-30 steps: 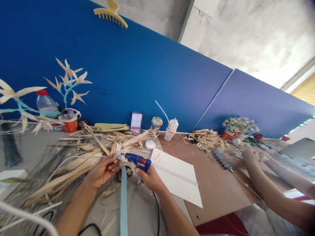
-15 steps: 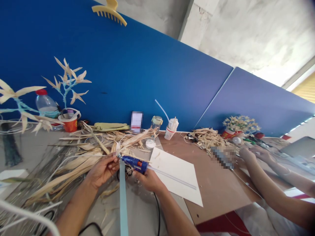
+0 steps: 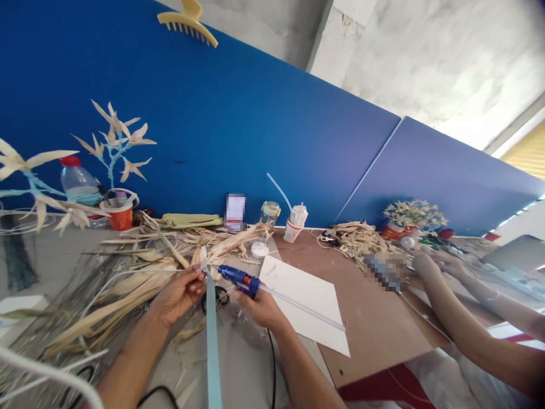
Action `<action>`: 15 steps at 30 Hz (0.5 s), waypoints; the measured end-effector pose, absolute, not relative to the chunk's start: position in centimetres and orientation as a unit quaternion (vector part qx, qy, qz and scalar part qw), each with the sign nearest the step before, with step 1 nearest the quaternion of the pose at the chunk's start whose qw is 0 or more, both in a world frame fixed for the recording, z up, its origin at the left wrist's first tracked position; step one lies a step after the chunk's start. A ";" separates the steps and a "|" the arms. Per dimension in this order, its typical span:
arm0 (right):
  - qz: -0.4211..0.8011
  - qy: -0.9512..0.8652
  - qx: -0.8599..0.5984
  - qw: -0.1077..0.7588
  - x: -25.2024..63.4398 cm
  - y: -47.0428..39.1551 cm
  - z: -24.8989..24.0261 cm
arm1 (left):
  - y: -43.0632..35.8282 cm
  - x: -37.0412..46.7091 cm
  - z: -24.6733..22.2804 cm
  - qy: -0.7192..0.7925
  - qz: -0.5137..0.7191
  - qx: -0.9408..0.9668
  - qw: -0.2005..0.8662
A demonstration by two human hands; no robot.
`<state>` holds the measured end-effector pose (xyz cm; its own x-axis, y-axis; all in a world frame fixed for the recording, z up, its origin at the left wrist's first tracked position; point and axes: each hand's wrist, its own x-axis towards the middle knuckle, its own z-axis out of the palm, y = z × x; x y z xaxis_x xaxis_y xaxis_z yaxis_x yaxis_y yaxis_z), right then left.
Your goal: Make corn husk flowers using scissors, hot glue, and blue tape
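Over the grey tabletop (image 3: 244, 363), your left hand (image 3: 176, 298) has its thumb and fingertips pinched together on the top of a long, flat, pale-blue strip (image 3: 212, 341), just below a small whitish petal-like piece (image 3: 203, 255). Your right hand (image 3: 259, 307) is curled round the grip of a blue plastic glue gun (image 3: 236, 276), its nozzle close beside that pinch; whether it touches, you cannot tell. The step in hand looks like bringing glue to the strip's end. The next move seems to call for a steady nozzle, with your left fingertips out of its heat.

A thin translucent glue stick (image 3: 306, 311) juts from the gun's back, over a white rectangular board (image 3: 315, 278). Dry tan husks (image 3: 123, 289) crowd your left hand, black rings (image 3: 217, 298) lie beneath the gun, and a black cord (image 3: 273, 369) trails beside your right forearm, where it could snag.
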<state>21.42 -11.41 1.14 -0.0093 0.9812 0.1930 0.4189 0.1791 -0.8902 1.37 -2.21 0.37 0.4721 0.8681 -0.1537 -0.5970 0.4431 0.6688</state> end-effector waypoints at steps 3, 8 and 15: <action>0.301 -0.614 -0.581 0.441 22.1 -11.8 2.4 | -2.2 1.4 0.3 0.256 0.455 0.263 0.811; 0.192 -0.645 -0.631 0.386 24.3 -13.1 4.1 | -2.5 1.6 0.8 0.254 0.458 0.246 0.816; 0.049 -0.659 -0.709 0.247 28.9 -14.1 1.6 | -2.7 1.4 0.7 0.265 0.453 0.233 0.819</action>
